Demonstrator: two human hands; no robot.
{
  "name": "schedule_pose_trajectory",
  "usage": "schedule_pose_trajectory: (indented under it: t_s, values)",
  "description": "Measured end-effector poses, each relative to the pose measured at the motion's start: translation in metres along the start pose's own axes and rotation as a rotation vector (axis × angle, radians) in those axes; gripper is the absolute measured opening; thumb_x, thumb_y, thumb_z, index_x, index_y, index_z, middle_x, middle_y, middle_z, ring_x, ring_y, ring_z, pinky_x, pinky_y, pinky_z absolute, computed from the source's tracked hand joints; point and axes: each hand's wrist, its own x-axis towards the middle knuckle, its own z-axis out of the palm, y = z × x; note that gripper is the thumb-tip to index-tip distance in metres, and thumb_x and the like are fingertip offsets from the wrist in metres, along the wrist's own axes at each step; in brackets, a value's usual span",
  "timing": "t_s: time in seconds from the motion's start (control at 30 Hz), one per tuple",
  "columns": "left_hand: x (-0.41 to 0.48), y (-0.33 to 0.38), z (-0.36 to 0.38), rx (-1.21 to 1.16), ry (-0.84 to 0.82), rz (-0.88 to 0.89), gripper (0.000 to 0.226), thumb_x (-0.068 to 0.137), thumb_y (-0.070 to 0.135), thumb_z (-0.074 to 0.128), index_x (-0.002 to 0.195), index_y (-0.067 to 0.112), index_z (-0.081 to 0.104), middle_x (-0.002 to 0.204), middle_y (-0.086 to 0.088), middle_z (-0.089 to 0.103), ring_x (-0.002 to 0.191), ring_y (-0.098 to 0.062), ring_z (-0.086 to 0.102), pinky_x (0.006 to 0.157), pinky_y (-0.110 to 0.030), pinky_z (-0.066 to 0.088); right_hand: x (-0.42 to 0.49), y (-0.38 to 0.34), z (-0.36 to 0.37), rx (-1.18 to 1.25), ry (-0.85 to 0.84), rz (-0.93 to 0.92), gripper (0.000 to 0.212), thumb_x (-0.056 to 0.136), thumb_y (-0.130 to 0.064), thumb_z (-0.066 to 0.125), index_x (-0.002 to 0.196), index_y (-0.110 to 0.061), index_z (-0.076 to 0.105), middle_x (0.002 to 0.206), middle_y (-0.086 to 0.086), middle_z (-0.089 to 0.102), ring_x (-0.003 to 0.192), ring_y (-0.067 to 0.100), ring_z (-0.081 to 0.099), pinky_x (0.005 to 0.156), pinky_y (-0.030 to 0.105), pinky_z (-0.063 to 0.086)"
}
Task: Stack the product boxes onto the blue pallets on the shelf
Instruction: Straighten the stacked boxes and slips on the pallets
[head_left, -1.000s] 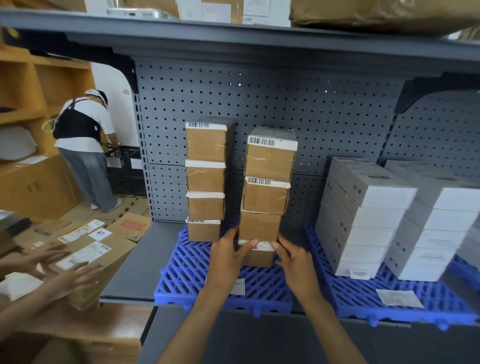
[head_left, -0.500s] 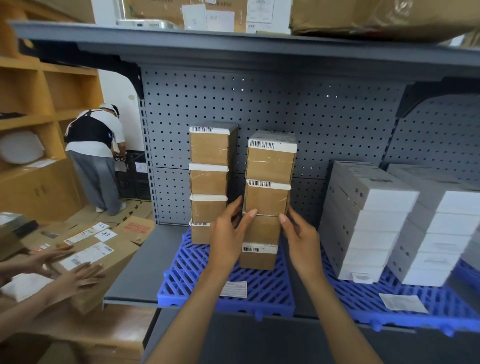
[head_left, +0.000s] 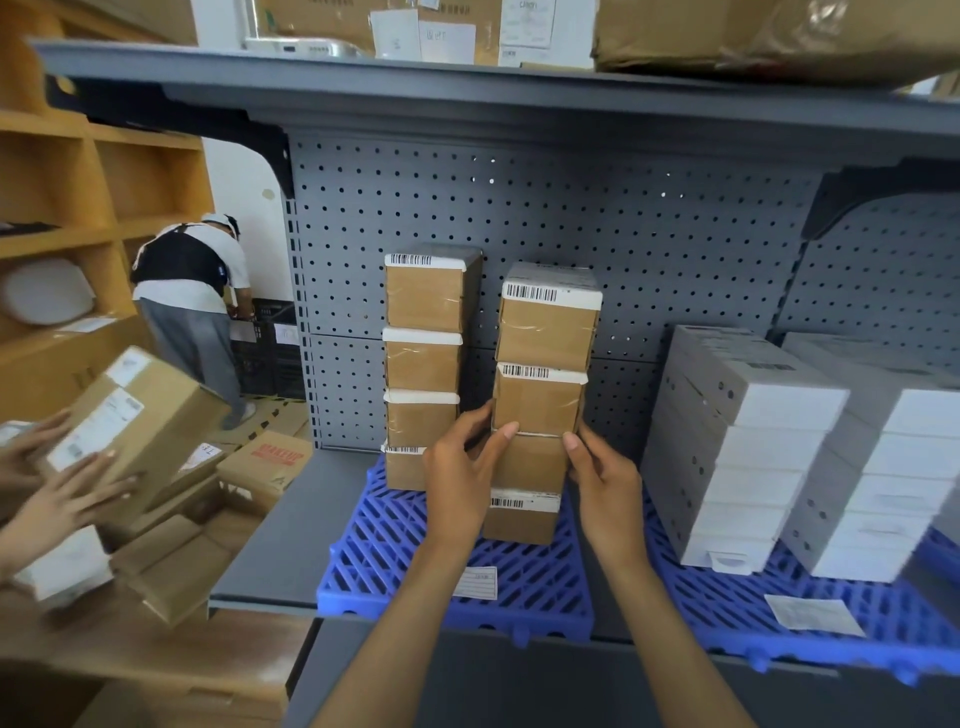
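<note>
Two stacks of brown product boxes with white barcode labels stand on the left blue pallet (head_left: 395, 545). The left stack (head_left: 423, 301) sits at the back against the pegboard. The right stack (head_left: 545, 332) stands nearer me and leans a little. My left hand (head_left: 457, 478) presses the left side of the right stack's second box from the bottom (head_left: 535, 462), thumb tip at its upper front edge. My right hand (head_left: 605, 493) presses the same box's right side. No box is lifted off the stack.
White boxes (head_left: 753, 441) in stacks fill the right blue pallet (head_left: 727, 597). The upper shelf (head_left: 467, 98) overhangs the stacks. At the left, another person's hands hold a brown carton (head_left: 135, 421) over more cartons. A person (head_left: 192, 291) stands at the back left.
Both my hands have slid up the right stack, from its bottom box to the second box from the bottom. At the left, the other person's hands have lifted a carton.
</note>
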Motion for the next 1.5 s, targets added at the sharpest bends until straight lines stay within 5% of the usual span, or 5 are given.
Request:
schedule_pose_trajectory:
  t_s: [0.8, 1.17, 1.37, 1.5]
  values:
    - [-0.004, 0.007, 0.002, -0.029, 0.032, -0.032, 0.041, 0.092, 0.035, 0.074, 0.128, 0.017, 0.068, 0.119, 0.007, 0.075, 0.115, -0.005, 0.067, 0.095, -0.04, 0.059, 0.001, -0.002, 0.0, -0.002, -0.04, 0.017, 0.034, 0.108, -0.032, 0.049, 0.138, -0.026, 0.063, 0.127, -0.01, 0.072, 0.118, 0.008, 0.067, 0.097, 0.028, 0.056]
    - [0.01, 0.043, 0.005, -0.085, 0.125, 0.064, 0.057, 0.095, 0.036, 0.071, 0.147, 0.021, 0.054, 0.146, 0.009, 0.058, 0.133, 0.006, 0.051, 0.11, -0.02, 0.045, 0.026, -0.033, -0.011, -0.013, 0.091, -0.033, 0.058, 0.097, -0.049, 0.058, 0.15, -0.027, 0.05, 0.149, -0.016, 0.052, 0.133, -0.009, 0.047, 0.104, 0.007, 0.04]
    - [0.026, 0.06, 0.009, -0.13, 0.154, 0.061, 0.045, 0.097, 0.035, 0.069, 0.138, 0.017, 0.064, 0.132, 0.009, 0.068, 0.119, 0.01, 0.059, 0.101, -0.022, 0.052, 0.034, -0.046, -0.003, 0.051, 0.085, -0.061, 0.055, 0.096, -0.047, 0.063, 0.146, -0.025, 0.056, 0.143, -0.013, 0.061, 0.13, 0.0, 0.056, 0.108, 0.03, 0.05]
    - [0.025, 0.059, 0.012, -0.139, 0.161, 0.063, 0.036, 0.095, 0.03, 0.072, 0.128, 0.016, 0.071, 0.122, 0.011, 0.073, 0.117, 0.0, 0.065, 0.101, -0.032, 0.055, 0.036, -0.053, 0.002, 0.105, 0.135, -0.086, 0.04, 0.099, -0.036, 0.064, 0.137, -0.024, 0.064, 0.129, -0.013, 0.07, 0.119, 0.001, 0.065, 0.1, 0.028, 0.055]
